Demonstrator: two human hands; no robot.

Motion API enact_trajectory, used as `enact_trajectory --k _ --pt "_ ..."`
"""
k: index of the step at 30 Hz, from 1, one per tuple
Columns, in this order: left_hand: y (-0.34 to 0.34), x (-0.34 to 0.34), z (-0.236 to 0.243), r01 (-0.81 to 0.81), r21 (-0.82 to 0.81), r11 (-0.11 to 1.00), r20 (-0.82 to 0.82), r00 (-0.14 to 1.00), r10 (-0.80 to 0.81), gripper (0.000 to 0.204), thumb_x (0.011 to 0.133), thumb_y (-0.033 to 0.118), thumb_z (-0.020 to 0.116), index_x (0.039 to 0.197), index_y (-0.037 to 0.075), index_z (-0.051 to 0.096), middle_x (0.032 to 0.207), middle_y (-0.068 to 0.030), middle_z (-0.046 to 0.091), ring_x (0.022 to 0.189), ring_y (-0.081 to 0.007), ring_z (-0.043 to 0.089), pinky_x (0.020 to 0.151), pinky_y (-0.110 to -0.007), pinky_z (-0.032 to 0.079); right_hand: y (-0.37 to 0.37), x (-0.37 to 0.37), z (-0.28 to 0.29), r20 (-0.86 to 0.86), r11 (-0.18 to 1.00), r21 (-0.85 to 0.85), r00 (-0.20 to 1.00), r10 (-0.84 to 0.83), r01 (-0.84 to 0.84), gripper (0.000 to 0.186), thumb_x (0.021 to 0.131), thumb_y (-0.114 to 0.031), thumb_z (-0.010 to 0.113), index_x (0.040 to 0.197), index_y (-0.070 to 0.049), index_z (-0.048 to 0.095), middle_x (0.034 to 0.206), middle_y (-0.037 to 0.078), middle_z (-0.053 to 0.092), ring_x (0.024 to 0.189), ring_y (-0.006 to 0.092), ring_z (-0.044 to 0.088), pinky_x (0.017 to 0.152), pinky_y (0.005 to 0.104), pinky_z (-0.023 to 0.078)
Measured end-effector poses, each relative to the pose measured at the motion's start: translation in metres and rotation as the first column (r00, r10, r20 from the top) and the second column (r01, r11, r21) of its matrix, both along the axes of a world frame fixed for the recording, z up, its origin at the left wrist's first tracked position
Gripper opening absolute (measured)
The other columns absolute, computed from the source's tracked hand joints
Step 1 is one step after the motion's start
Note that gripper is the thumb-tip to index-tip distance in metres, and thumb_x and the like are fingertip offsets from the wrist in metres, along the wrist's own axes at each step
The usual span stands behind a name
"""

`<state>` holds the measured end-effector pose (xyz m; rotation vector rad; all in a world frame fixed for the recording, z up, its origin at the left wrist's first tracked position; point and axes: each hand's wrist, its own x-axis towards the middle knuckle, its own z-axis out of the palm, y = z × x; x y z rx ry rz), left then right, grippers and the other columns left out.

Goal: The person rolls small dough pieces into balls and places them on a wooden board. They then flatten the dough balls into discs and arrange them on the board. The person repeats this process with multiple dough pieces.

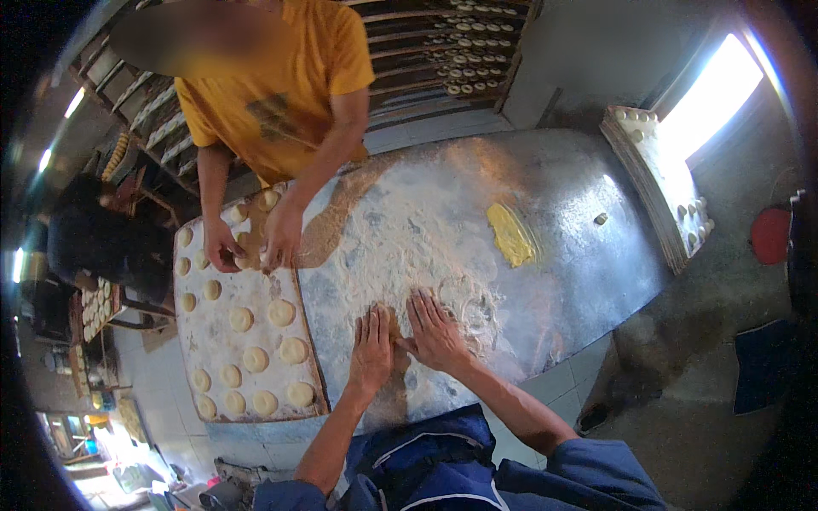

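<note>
My left hand [371, 351] lies palm down on the floured metal table [562, 324], its fingers stretched forward. Close beside it, my right hand [434, 332] is also flat, with its fingers spread a little and its thumb toward the left hand. A small tan piece that looks like dough [394, 324] shows between the two hands; most of it is hidden. White flour [392, 230] is scattered and smeared around and beyond my fingers. To the left, a floured board [204, 341] carries several round dough pieces [256, 358].
Across the table a person in a yellow shirt [281, 94] handles dough on the board. A yellow fatty smear [513, 234] and a small lump [601, 219] lie to the right. Stacked boards [643, 187] stand at the right end. Racks [409, 77] with dough rounds fill the back.
</note>
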<state>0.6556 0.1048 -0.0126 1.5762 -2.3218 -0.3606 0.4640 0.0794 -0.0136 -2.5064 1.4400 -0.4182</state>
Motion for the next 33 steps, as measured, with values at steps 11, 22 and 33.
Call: enact_trajectory --k 11,22,33 --pt "-0.025 -0.009 0.0 -0.134 0.06 0.989 -0.059 0.989 0.137 0.056 0.1 0.011 0.052 0.152 -0.004 0.039 0.153 -0.0299 0.042 0.142 -0.0455 0.041 0.121 -0.05 0.032 -0.035 -0.016 -0.008 0.184 0.995 0.055 0.978 -0.096 0.088 0.064 0.096 -0.036 0.064 0.142 0.007 0.051 0.147 0.029 0.049 0.139 0.0459 0.043 0.118 0.0538 0.033" --pt "-0.039 0.023 -0.039 -0.178 0.144 0.974 -0.513 0.828 0.227 0.024 0.087 0.017 0.072 0.104 0.003 0.062 0.096 -0.0263 0.068 0.094 -0.0455 0.067 0.082 -0.053 0.051 -0.04 -0.009 0.006 0.217 0.897 0.311 0.896 -0.388 0.313 0.039 0.076 -0.013 0.087 0.103 0.0 0.061 0.099 0.019 0.074 0.092 0.0331 0.072 0.079 0.0426 0.055" --pt "0.035 0.403 0.053 -0.777 0.215 0.592 -0.434 0.467 0.77 0.031 0.085 0.006 0.078 0.109 0.004 0.058 0.073 -0.0131 0.065 0.068 -0.0268 0.065 0.064 -0.04 0.051 -0.035 0.399 0.052 0.566 0.815 0.495 0.824 -0.04 -0.301 0.047 0.083 -0.025 0.084 0.118 -0.001 0.063 0.105 0.018 0.073 0.098 0.0324 0.071 0.09 0.0391 0.055"
